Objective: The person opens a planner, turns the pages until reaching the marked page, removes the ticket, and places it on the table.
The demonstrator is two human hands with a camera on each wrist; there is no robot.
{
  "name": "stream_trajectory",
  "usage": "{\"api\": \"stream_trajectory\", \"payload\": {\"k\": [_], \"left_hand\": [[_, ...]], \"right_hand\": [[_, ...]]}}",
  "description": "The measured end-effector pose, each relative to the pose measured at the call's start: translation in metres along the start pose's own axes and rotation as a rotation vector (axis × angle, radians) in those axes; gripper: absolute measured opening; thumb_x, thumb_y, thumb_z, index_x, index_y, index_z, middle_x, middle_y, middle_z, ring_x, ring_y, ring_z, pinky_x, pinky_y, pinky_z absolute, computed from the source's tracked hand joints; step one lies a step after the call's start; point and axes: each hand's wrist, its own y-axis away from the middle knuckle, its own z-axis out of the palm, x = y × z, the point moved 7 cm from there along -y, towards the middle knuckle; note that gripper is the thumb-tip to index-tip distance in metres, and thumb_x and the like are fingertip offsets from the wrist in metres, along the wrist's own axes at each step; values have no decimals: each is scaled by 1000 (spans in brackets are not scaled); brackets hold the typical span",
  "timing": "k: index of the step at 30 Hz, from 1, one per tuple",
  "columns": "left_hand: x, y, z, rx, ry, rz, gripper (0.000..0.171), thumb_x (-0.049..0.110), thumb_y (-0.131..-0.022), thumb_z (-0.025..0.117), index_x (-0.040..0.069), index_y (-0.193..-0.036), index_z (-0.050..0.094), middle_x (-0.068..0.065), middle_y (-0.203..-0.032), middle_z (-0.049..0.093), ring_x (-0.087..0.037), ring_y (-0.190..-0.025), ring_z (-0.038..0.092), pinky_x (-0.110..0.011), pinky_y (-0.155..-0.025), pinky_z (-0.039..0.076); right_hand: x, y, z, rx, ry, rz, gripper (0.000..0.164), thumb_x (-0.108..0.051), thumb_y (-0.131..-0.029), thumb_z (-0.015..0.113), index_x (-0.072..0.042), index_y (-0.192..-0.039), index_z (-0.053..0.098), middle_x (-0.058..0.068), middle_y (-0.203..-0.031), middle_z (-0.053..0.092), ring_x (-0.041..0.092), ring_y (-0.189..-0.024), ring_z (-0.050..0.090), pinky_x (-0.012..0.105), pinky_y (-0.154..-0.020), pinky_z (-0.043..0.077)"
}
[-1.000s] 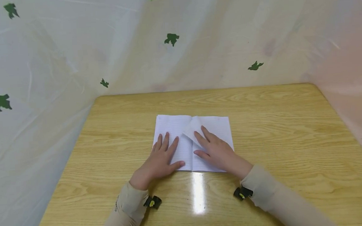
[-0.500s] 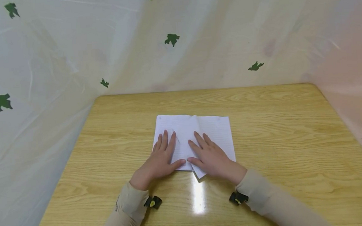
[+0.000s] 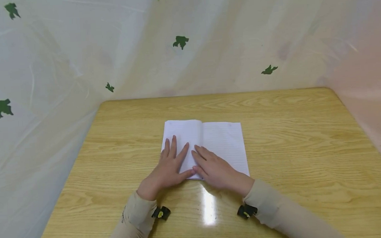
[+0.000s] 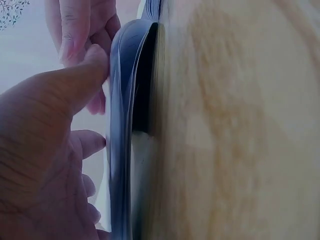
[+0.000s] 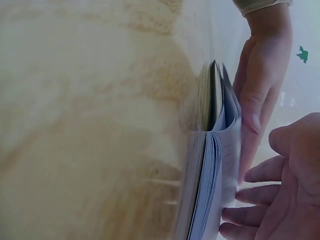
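An open notebook (image 3: pixel 226 140) with white ruled pages lies in the middle of the head view. Spread over its left page is my left hand (image 3: pixel 169 169), fingers straight and apart. My right hand (image 3: pixel 214 170) rests near the centre fold with its fingers extended, its thumb close to the left thumb tip. From the side, in the left wrist view, the notebook's page edges (image 4: pixel 120 130) bow up beside my left hand (image 4: pixel 45 130). The right wrist view has the thick page stack (image 5: pixel 207 175) next to the fingers of my right hand (image 5: pixel 285 185).
The notebook lies on a wood-grain table (image 3: pixel 293 145), with a bright light reflection in front of it. A pale curtain (image 3: pixel 221 40) with green bird and leaf shapes hangs behind the table and along its sides.
A page has turned from the right side across to the left, and now lies flat. My right hand has moved left towards the fold. My left hand stays nearly in place.
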Motion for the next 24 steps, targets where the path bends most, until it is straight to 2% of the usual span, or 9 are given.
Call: {"api": "stream_trajectory", "payload": {"k": [6,11,15,19,22,24], "left_hand": [[0,0,2,-22,-23,6,89,63,-88,57,21,-157,20,-24,-159,-13,-49,-142,-15,-66,-111,7],[2,0,3,-44,-22,20,85,60,-89,58,20,-156,23,-25,-159,-2,-51,-142,-8,-69,-109,5],[1,1,5,-66,-33,13,85,59,-90,58,20,-157,22,-24,-159,0,-52,-142,-5,-69,-109,5],[-1,2,5,-77,-37,11,85,59,-90,58,20,-157,22,-24,-160,0,-51,-142,-4,-68,-110,5],[-1,2,5,-79,-30,10,85,59,-90,58,20,-157,23,-23,-160,1,-50,-143,-5,-68,-110,5],[-2,2,6,-86,-30,6,85,59,-90,58,21,-157,22,-22,-160,-1,-49,-143,-6,-67,-111,4]], "right_hand": [[0,0,2,-71,33,-24,50,-29,-106,39,2,-145,41,19,-153,35,42,-141,28,53,-113,25],[4,0,-5,-79,-21,-39,43,-25,-105,43,-2,-141,50,13,-148,44,40,-139,33,60,-110,24],[10,-2,-13,-24,-57,-56,37,-19,-103,47,-4,-136,57,12,-140,54,38,-132,44,63,-106,29],[25,-7,-24,75,-8,-49,36,-19,-99,55,-3,-131,61,16,-134,58,38,-127,50,57,-105,35],[45,-12,-38,148,51,27,38,-21,-96,60,-2,-129,62,19,-135,57,38,-126,50,53,-105,36],[61,-15,-46,170,85,115,41,-23,-95,63,-1,-130,61,21,-136,55,39,-127,49,55,-104,36]]}}
